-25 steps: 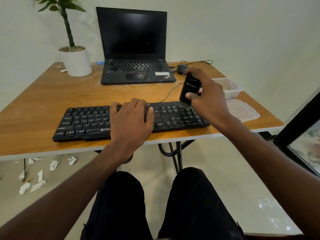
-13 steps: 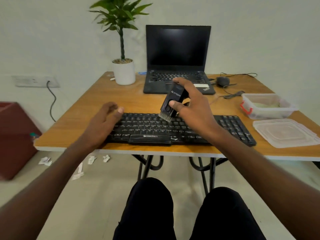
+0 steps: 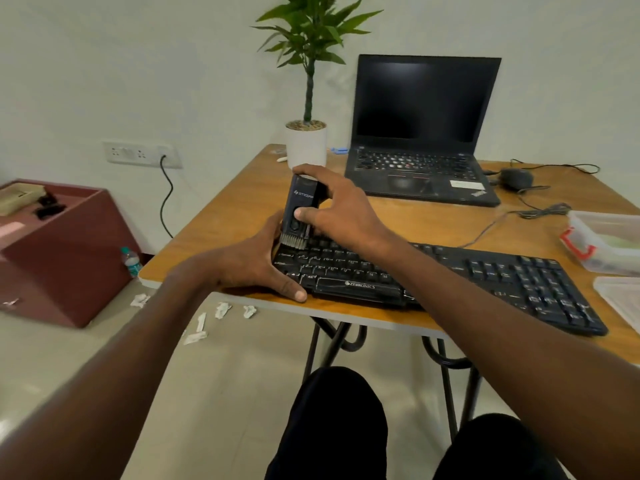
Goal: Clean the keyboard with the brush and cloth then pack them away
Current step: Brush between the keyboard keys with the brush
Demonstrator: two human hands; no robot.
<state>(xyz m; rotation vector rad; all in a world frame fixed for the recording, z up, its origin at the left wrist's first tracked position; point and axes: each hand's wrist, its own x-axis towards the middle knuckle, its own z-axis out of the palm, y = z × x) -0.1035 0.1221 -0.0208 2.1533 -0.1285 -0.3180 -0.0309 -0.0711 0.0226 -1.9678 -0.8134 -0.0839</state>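
A black keyboard lies along the front edge of the wooden table. My right hand grips a black brush upright, its grey bristles touching the keys at the keyboard's far left corner. My left hand clasps the keyboard's left end, thumb on the front edge. A clear plastic box with a red clip stands at the right, and its lid lies in front of it. I cannot make out a cloth for certain.
An open black laptop stands at the back, with a potted plant to its left and a mouse with cables to its right. A maroon box, a small bottle and paper scraps are on the floor at the left.
My right hand has carried the brush from the keyboard's right side across to its far left corner. My left hand slid off the keys to grip the left end. My head turned left.
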